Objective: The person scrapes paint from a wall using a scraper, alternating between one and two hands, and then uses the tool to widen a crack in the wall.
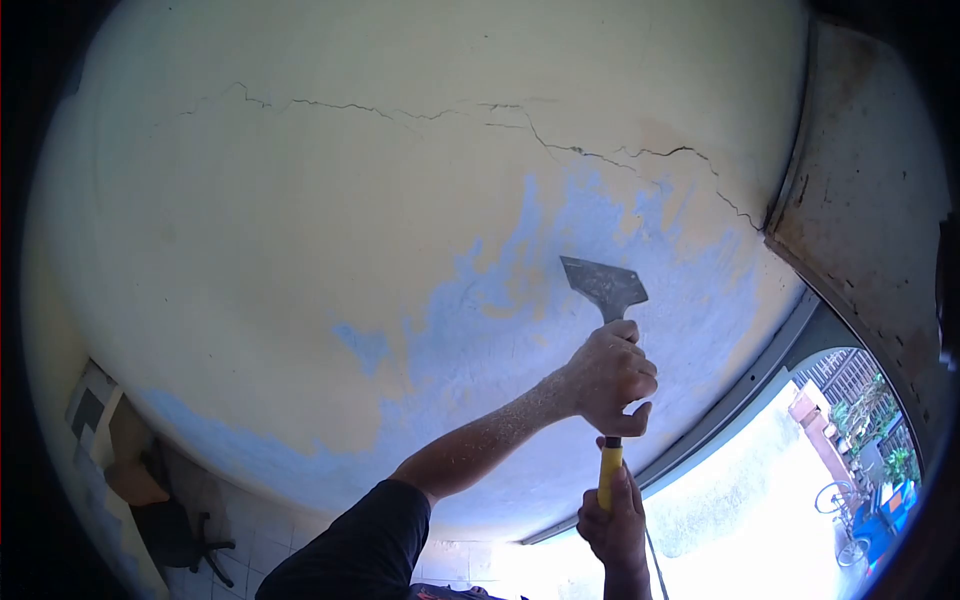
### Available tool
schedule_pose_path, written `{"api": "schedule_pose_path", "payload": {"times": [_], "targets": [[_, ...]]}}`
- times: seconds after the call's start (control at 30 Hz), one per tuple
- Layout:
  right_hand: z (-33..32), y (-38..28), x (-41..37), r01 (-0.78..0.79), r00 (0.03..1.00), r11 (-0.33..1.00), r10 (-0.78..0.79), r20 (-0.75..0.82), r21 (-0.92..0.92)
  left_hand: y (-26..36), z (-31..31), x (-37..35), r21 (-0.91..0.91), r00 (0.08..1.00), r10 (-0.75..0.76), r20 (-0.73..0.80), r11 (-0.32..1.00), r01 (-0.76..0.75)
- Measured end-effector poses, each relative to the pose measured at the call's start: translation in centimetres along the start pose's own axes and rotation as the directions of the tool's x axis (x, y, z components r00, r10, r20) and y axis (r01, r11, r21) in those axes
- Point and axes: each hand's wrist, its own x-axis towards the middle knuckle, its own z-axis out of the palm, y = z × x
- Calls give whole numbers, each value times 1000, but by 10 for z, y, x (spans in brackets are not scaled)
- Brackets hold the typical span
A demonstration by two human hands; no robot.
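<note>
I look up at a cream-painted ceiling [300,230] with a large patch scraped back to blue [500,340]. A metal scraper [605,285] has its wide blade pressed flat against the blue patch. My left hand [610,375] is closed around the scraper's shaft just below the blade, its forearm dusted with flakes and a dark sleeve at the elbow. Lower down, my right hand [612,520] grips the end of the yellow handle [609,468].
A long crack [560,145] runs across the ceiling above the scraped patch. A stained beam [860,200] and a grey door frame [740,390] lie to the right, with a bicycle [840,500] outside. A black office chair [175,530] stands at the lower left.
</note>
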Motion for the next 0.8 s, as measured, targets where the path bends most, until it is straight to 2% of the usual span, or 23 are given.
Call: {"api": "schedule_pose_path", "payload": {"times": [0.1, 0.17, 0.23, 0.3, 0.43, 0.53, 0.57, 0.6, 0.63, 0.8], "targets": [[-5, -2, 9, 67, 998, 996, -66, 17, -53, -11, 1, 6, 9, 1000, 11, -8, 1000, -11], [3, -15, 15, 29, 999, 999, -28, 25, -37, -20, -4, 20, 80, 992, 94, -87, 993, -87], [23, -30, 18, 95, 992, 995, -95, 85, -1, -34, -15, 35, 66, 981, 125, -146, 991, -117], [28, -42, 20, 140, 988, 990, -138, 70, -33, -38, -28, 51, 60, 976, 128, -174, 991, -119], [8, -37, 1, 147, 981, 987, -138, 140, -59, -18, -9, 40, 106, 979, 122, -161, 989, -106], [-7, -4, -7, 3, 999, 1000, -2, 43, -31, -2, 9, 6, 134, 986, 114, -121, 986, -97], [-5, -3, -4, -53, 998, 999, 52, 34, 9, -2, 8, -2, 52, 992, 62, -115, 997, -56], [-5, 0, 1, -46, 998, 999, 46, 34, -6, -2, 5, -6, -34, 995, 9, -97, 999, -12], [-6, 2, 6, -37, 999, 999, 38, 33, -19, -6, 3, -4, -34, 995, 13, -95, 999, -16], [-1, -17, 25, 78, 994, 995, -73, 76, -66, -26, -4, 21, 128, 991, 79, -105, 990, -66]]}}
